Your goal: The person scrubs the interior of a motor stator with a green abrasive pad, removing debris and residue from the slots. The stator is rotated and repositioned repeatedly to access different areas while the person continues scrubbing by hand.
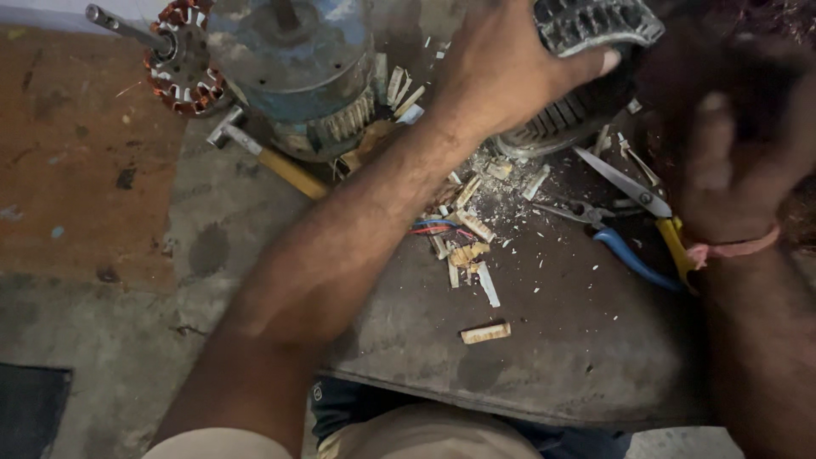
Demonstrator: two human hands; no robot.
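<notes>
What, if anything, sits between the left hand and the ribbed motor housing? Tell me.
Nothing visible does: the left hand already rests on top of the ribbed motor housing. The right hand is raised beside it, blurred; whether it touches cannot be told.

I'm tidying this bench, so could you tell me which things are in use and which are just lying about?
In use: left hand on the grey ribbed motor housing; right hand beside it.

Lying about: scissors, blue-handled pliers, hammer, blue motor, paper scraps.
</notes>
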